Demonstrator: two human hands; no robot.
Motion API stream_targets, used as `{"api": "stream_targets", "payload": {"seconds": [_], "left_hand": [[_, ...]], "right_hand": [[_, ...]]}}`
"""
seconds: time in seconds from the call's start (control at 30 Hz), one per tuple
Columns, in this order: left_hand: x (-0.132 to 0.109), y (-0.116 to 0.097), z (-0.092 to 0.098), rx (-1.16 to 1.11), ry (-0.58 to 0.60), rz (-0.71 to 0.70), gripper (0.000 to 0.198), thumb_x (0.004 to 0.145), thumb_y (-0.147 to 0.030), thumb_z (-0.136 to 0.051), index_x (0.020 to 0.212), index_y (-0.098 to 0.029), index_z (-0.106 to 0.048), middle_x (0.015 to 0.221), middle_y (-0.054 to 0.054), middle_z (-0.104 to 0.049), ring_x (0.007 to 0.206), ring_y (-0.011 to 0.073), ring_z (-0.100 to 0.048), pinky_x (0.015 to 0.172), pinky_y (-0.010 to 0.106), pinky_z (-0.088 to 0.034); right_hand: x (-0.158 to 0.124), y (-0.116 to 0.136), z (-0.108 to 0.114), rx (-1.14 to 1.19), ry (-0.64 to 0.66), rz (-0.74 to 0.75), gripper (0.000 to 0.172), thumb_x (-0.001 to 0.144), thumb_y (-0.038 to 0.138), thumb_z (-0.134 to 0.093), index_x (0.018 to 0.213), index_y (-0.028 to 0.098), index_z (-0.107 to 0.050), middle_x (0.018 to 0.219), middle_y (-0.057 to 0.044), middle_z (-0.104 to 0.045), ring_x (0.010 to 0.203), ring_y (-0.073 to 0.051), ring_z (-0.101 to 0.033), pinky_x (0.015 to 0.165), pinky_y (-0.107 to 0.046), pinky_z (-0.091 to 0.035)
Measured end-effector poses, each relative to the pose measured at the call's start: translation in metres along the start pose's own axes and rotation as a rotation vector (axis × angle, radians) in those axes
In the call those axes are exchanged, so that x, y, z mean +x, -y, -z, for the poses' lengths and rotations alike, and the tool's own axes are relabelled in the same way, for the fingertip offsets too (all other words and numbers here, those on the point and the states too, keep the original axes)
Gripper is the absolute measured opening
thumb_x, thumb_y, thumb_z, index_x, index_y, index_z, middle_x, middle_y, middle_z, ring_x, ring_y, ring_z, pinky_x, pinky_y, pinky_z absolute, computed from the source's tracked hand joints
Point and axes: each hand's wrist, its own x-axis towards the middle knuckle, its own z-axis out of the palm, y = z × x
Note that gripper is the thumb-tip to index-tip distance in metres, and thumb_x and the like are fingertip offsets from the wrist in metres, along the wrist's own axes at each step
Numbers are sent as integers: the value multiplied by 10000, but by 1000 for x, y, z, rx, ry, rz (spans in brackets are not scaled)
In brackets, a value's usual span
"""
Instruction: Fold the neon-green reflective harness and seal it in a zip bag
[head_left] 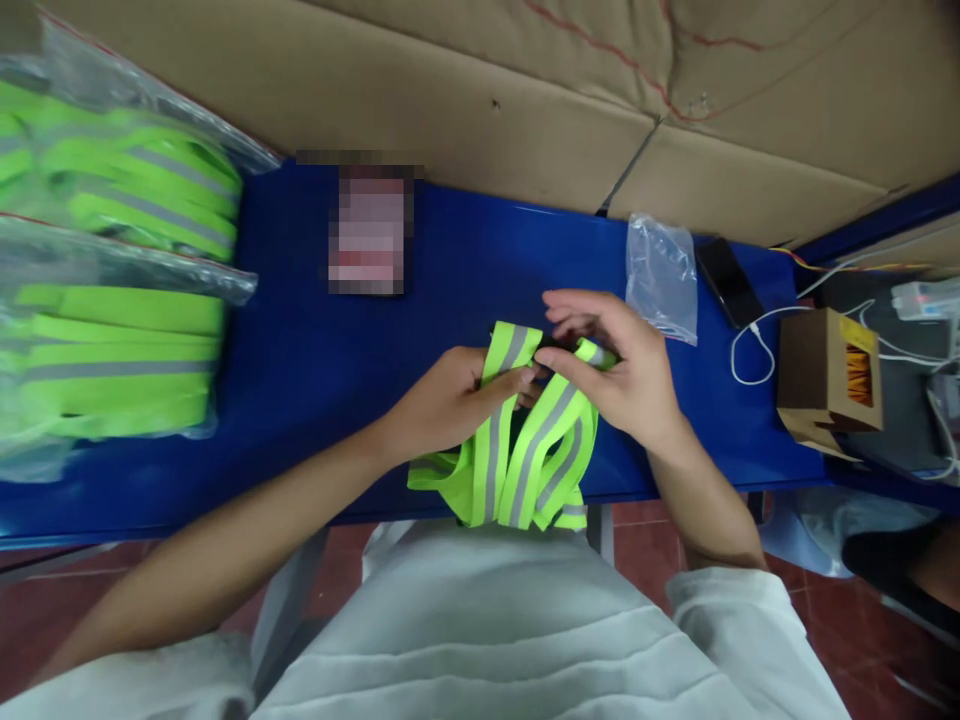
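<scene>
Reflective straps [491, 450] are bunching at the blue table [480, 260] edge; the left hand [450, 405] is gripping them (thumb on top), the right hand [634, 370] is touching them, its grip unclear.

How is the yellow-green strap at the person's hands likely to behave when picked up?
The strap is probably floppy, since it bends into loose loops. It looks light for its size, being thin, flat bands. With several loops bunched together, it may tangle rather than roll.
</scene>
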Motion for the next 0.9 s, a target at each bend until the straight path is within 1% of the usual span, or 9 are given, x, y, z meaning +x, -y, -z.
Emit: {"api": "stream_targets", "payload": {"seconds": [0.07,0.13,0.3,0.37,0.43,0.57,0.73,0.8,0.9], "left_hand": [[1,4,2,-149,20,21,327,973,-433,-633,1020,-130,-746,977,73,-787,919,220,-750,833,307,-598],[2,7,5,-267,30,51,315,963,-417,-657,1072,-133,-738,1004,87,-788,931,228,-756,872,344,-612],[3,8,10,-375,8,53,258,965,-387,-653,993,-142,-729,818,38,-730,741,154,-688,775,290,-580],[2,5,10,-358,-1,54,258,973,-389,-635,1018,-146,-712,740,6,-672,673,129,-635,712,268,-549],[1,2,9,-304,-14,65,277,977,-418,-625,1030,-152,-682,687,-19,-617,622,118,-589,644,256,-515],[-2,-1,7,-193,-36,60,354,994,-504,-585,926,-162,-647,609,-37,-562,550,106,-538,569,242,-460],[-2,-4,5,-225,-183,69,364,1017,-483,-552,1010,-156,-714,722,23,-708,628,141,-656,659,266,-552],[-2,-5,4,-260,-246,89,360,1008,-478,-576,1024,-155,-734,810,53,-759,683,170,-711,692,293,-592],[-1,-4,3,-328,-350,104,333,1004,-458,-606,1049,-162,-753,859,63,-787,731,193,-750,732,321,-622]], "right_hand": [[-3,-10,-4,-9,-18,-104,608,853,425,-817,1393,269,-583,1284,-88,-676,1071,-235,-677,925,-388,-571],[-5,-18,-6,-6,34,-235,688,815,460,-841,1409,257,-560,1298,-101,-673,1106,-257,-674,922,-408,-566],[-1,-26,-4,285,260,-493,466,814,457,-833,1193,218,-701,1143,-68,-765,1056,-260,-721,879,-385,-572],[1,-25,-2,362,237,-514,478,784,423,-865,1193,231,-710,1158,-53,-769,1082,-255,-717,900,-377,-573],[3,-23,-1,404,152,-504,495,772,382,-883,1219,259,-708,1199,-33,-758,1177,-250,-688,992,-382,-549],[1,-22,-6,458,44,-497,468,807,354,-864,1245,306,-707,1207,-14,-741,1254,-237,-655,1088,-399,-505],[-4,-19,-18,439,81,-491,605,792,382,-875,1346,306,-643,1352,-48,-691,1349,-259,-598,1125,-423,-487],[-6,-18,-20,421,81,-491,633,799,416,-865,1372,297,-624,1360,-55,-690,1330,-259,-611,1085,-406,-519],[-9,-14,-21,342,59,-488,503,885,492,-766,1323,266,-665,1207,-45,-757,1119,-236,-710,917,-360,-587]]}}
